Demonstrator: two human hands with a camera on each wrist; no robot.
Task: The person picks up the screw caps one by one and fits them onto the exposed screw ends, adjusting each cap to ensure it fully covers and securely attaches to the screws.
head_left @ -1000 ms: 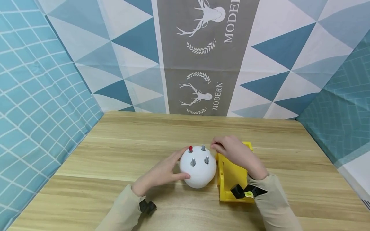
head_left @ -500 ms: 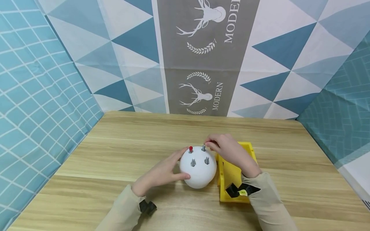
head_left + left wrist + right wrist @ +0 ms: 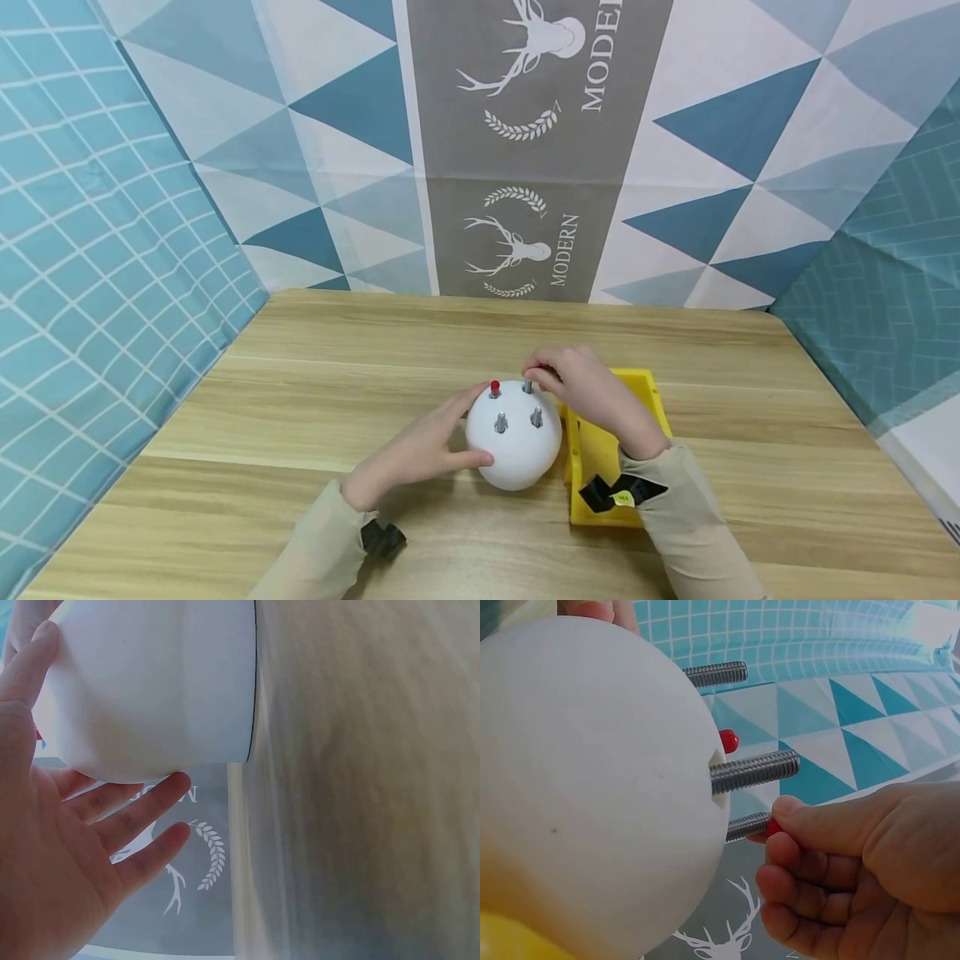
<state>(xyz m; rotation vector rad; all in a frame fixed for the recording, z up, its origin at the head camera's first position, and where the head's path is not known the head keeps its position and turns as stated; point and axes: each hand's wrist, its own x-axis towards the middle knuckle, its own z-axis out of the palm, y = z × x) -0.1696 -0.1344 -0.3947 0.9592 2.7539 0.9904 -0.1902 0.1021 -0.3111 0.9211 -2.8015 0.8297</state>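
Observation:
A white ball-shaped piece with a flat base stands on the table, several threaded metal studs rising from its top. My left hand holds it from the left, thumb on the near side and fingers spread round the far side. A red cap covers the back-left stud; the two nearer studs are bare. At the back-right stud, my right hand pinches another red cap at its tip between thumb and forefinger. Fingers hide much of that cap.
Right of the ball lies a yellow bin, partly under my right forearm; its inside is only partly visible. The wooden table meets patterned cloth walls behind and at both sides.
My right hand has moved left from above the yellow bin to the back-right stud, bringing the red cap to its tip. The left hand and ball have stayed put.

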